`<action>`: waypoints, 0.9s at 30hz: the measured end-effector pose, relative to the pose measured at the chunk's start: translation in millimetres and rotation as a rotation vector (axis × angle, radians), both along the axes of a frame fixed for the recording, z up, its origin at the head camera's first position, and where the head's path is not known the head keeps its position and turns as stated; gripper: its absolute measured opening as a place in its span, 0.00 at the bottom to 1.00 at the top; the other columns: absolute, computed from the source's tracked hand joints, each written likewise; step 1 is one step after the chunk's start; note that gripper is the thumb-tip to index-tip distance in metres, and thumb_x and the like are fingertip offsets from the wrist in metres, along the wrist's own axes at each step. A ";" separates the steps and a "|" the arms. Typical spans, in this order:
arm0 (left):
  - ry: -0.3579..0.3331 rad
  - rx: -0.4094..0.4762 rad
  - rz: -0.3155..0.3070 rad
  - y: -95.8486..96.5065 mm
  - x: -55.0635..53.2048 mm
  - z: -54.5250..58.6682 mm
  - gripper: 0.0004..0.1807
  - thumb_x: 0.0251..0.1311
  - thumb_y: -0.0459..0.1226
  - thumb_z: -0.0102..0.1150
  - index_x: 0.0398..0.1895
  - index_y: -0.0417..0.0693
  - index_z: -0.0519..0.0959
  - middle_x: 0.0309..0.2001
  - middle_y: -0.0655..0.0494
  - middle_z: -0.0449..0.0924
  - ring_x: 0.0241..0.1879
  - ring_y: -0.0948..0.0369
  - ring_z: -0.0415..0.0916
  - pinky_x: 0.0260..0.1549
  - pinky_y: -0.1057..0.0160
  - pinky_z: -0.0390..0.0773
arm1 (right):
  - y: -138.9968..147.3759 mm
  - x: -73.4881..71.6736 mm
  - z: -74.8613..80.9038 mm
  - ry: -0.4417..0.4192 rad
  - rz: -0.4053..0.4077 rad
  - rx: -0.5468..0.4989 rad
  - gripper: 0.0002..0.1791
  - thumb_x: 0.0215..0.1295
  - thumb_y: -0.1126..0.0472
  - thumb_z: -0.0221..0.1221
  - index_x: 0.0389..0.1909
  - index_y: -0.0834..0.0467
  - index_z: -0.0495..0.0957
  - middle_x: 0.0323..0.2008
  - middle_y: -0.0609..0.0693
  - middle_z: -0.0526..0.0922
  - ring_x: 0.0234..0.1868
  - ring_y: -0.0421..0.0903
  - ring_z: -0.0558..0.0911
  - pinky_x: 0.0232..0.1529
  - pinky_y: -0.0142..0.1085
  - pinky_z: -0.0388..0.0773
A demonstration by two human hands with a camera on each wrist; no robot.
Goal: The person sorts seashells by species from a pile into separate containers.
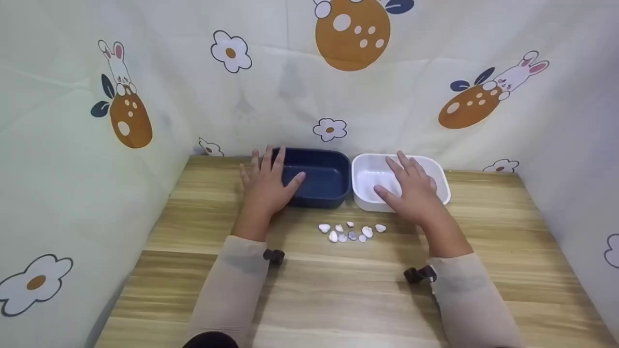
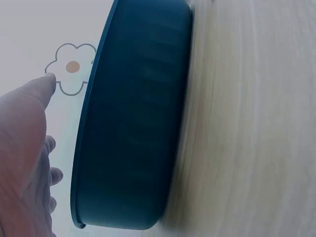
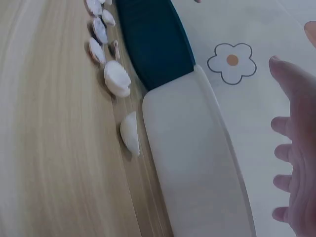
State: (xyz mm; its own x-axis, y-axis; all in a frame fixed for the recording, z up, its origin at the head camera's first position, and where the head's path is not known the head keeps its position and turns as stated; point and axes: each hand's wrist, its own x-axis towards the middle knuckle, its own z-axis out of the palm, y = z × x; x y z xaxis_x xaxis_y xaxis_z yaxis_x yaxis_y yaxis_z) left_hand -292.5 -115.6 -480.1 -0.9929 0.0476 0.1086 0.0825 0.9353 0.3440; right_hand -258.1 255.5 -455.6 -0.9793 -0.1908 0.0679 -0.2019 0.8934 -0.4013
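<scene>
Left hand (image 1: 267, 188) spread wide over the left part of the blue tub (image 1: 316, 201); right hand (image 1: 412, 192) likewise spread over the white tub (image 1: 369, 203). Neither holds anything; both wrist views show a gap between hand and rim. Tubs stand side by side against the cloth (image 1: 290, 111), touching or nearly so. Shells (image 1: 352, 236) lie loose on the table (image 1: 333, 295) in a short, uneven band in front of the tubs, nearest where the two meet. Likely faults from here: a hand lowered onto a rim could tip or skew a tub, since nothing visible fixes either one. A tub dragged toward the person could plough into the shells and scatter them. The shells look small and thin, so a hasty pinch may slip or nudge a neighbour. The strap (image 1: 420, 275) dangling at the right cuff could sweep some aside if that forearm swings inward.
</scene>
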 end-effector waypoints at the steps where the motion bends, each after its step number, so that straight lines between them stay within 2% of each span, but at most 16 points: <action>1: -0.003 0.004 0.000 -1.5 -0.2 -0.3 0.56 0.64 0.83 0.29 0.89 0.69 0.41 0.90 0.53 0.35 0.89 0.42 0.27 0.80 0.24 0.31 | -0.8 1.6 0.5 0.010 0.019 -0.016 0.49 0.71 0.21 0.49 0.87 0.36 0.50 0.90 0.48 0.43 0.88 0.63 0.44 0.77 0.78 0.45; 6: -0.015 0.029 0.009 -11.6 -0.1 -1.1 0.58 0.62 0.84 0.28 0.89 0.69 0.38 0.90 0.52 0.33 0.89 0.42 0.27 0.80 0.25 0.31 | -2.2 12.0 6.1 0.079 0.103 -0.108 0.44 0.74 0.31 0.58 0.85 0.41 0.58 0.85 0.51 0.59 0.85 0.61 0.57 0.79 0.71 0.54; 10: -0.031 0.038 0.005 -20.5 2.9 -1.1 0.59 0.62 0.84 0.28 0.90 0.67 0.37 0.90 0.52 0.33 0.88 0.42 0.27 0.80 0.25 0.32 | 0.6 19.2 10.1 0.096 0.146 -0.177 0.41 0.74 0.36 0.61 0.82 0.46 0.64 0.76 0.55 0.74 0.79 0.59 0.68 0.80 0.62 0.61; 13: -0.034 0.034 0.001 -27.8 5.2 -1.3 0.60 0.62 0.84 0.28 0.90 0.64 0.38 0.90 0.51 0.33 0.88 0.41 0.28 0.80 0.25 0.34 | 3.6 24.3 12.0 0.088 0.174 -0.210 0.40 0.74 0.39 0.63 0.81 0.48 0.67 0.67 0.56 0.81 0.70 0.58 0.76 0.74 0.59 0.70; 16: -0.031 0.044 -0.003 -34.6 7.0 -1.9 0.60 0.63 0.83 0.30 0.90 0.62 0.39 0.90 0.50 0.34 0.88 0.41 0.28 0.81 0.26 0.36 | 6.8 28.8 11.7 0.067 0.200 -0.234 0.38 0.74 0.42 0.64 0.80 0.50 0.68 0.59 0.56 0.83 0.63 0.57 0.80 0.64 0.57 0.78; 19: -0.031 0.082 -0.015 -40.6 7.9 -3.6 0.61 0.64 0.82 0.34 0.90 0.60 0.40 0.90 0.50 0.35 0.88 0.41 0.28 0.82 0.27 0.38 | 10.1 32.0 9.3 0.041 0.221 -0.263 0.36 0.74 0.46 0.65 0.79 0.51 0.69 0.55 0.57 0.83 0.58 0.55 0.81 0.56 0.54 0.81; 23: -0.047 0.174 -0.044 -47.9 7.7 -7.2 0.61 0.64 0.81 0.39 0.90 0.58 0.40 0.90 0.49 0.37 0.88 0.40 0.29 0.82 0.27 0.41 | 14.1 34.7 4.3 0.014 0.244 -0.300 0.34 0.74 0.50 0.66 0.77 0.56 0.71 0.52 0.58 0.83 0.55 0.51 0.81 0.53 0.52 0.82; 27: -0.085 0.287 -0.073 -54.1 6.2 -9.1 0.62 0.64 0.79 0.45 0.90 0.58 0.38 0.90 0.49 0.36 0.88 0.39 0.29 0.81 0.26 0.40 | 19.1 37.9 0.5 -0.032 0.252 -0.303 0.33 0.75 0.49 0.65 0.76 0.56 0.72 0.51 0.53 0.84 0.53 0.49 0.82 0.54 0.52 0.83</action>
